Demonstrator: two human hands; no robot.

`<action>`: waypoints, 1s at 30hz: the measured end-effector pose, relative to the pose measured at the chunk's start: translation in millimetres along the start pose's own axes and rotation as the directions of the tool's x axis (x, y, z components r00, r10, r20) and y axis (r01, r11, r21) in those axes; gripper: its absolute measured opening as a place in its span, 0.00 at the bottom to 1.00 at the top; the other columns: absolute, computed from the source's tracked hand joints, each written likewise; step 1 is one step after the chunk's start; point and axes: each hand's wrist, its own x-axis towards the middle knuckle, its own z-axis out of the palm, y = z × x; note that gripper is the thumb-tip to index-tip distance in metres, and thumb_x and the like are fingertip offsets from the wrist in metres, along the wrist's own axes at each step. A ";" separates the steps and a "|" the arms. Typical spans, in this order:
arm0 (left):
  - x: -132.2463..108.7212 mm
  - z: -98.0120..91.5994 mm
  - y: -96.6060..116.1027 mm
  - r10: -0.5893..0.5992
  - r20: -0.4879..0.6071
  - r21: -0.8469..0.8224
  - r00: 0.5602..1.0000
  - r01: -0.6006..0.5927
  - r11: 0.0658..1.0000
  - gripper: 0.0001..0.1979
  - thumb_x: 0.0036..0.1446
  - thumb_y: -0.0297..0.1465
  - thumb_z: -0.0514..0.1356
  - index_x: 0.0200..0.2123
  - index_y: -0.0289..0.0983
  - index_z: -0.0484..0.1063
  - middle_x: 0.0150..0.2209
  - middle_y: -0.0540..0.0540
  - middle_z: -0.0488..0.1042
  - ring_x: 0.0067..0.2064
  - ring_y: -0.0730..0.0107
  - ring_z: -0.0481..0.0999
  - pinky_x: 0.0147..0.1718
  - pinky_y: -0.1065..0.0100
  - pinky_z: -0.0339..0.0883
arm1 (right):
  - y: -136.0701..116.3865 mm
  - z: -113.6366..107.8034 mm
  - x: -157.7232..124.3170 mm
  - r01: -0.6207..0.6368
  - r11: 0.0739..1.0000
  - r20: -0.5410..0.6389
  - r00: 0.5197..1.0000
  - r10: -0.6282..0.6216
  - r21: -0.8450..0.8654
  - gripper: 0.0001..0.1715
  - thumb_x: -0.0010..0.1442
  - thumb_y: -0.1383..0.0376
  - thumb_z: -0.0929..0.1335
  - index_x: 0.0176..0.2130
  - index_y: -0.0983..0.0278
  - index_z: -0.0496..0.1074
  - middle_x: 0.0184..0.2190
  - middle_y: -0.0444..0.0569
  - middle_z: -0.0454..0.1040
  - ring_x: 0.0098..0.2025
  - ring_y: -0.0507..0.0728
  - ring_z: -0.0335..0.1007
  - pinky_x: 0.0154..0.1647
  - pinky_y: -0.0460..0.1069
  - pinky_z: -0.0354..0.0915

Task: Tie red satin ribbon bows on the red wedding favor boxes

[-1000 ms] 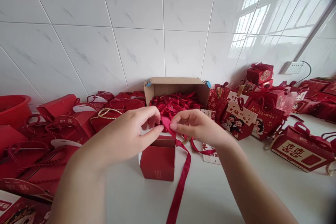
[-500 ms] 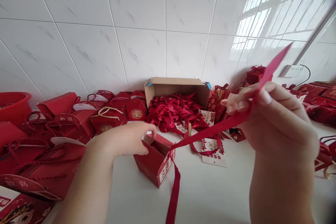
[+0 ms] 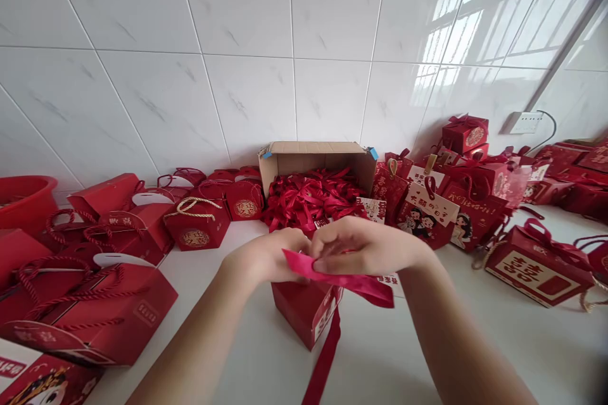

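1. Since the frame half a second ago, the right hand point(image 3: 368, 245) is coming back down from a high pull at the right. It is meeting the left hand point(image 3: 268, 258) over the small red box point(image 3: 304, 307). The red ribbon point(image 3: 363, 285), drawn taut then, is now lying in a slack fold.
2. Head view, the hands: both are working the ribbon just above the box's open top. The right fingers point(image 3: 327, 261) are clamped together on the ribbon's flat end. The left fingers are closing on the same end from the other side, their tips partly hidden behind it.
3. Head view, the ribbon: one loop is hanging to the right of the box, while a long tail is running down the box's front and off the lower edge of the picture.
4. Head view, the surroundings: the box is standing on the white bench point(image 3: 427, 342), in front of a cardboard carton point(image 3: 311, 153) heaped with ribbons. Red gift bags point(image 3: 109, 304) are crowding the left, more bags point(image 3: 534, 269) the right, and a red basin point(image 3: 21, 199) is sitting at the far left.
5. Judgement on handling: the fold would go best with the ribbon kept flat and untwisted between the pinches, and with the box steady under it so the tail is not dragging it.
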 end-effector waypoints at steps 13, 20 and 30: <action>-21.6 -33.0 -25.9 -0.045 0.031 -0.051 0.999 0.046 0.998 0.34 0.51 0.36 0.59 0.61 0.49 0.55 0.48 0.47 0.73 0.39 0.64 0.75 0.31 0.70 0.64 | 25.5 8.9 24.5 -0.260 0.965 0.058 0.965 0.257 0.042 0.06 0.61 0.66 0.62 0.32 0.64 0.65 0.33 0.46 0.74 0.34 0.52 0.71 0.37 0.46 0.67; -14.7 -28.7 -38.0 -0.105 0.076 -0.023 0.992 0.108 0.994 0.25 0.56 0.35 0.52 0.58 0.46 0.58 0.40 0.48 0.74 0.34 0.66 0.75 0.29 0.70 0.63 | 32.4 12.3 30.6 -0.328 0.926 0.091 0.944 0.316 0.185 0.06 0.60 0.69 0.61 0.30 0.63 0.64 0.27 0.44 0.73 0.30 0.53 0.72 0.35 0.49 0.69; -16.2 -31.0 -40.1 -0.146 0.080 0.003 0.986 0.147 0.989 0.24 0.57 0.37 0.52 0.57 0.46 0.59 0.43 0.47 0.73 0.36 0.65 0.75 0.30 0.70 0.63 | 35.5 14.2 30.5 -0.378 0.865 0.060 0.923 0.381 0.330 0.05 0.56 0.69 0.61 0.29 0.63 0.64 0.27 0.46 0.76 0.30 0.55 0.74 0.35 0.51 0.70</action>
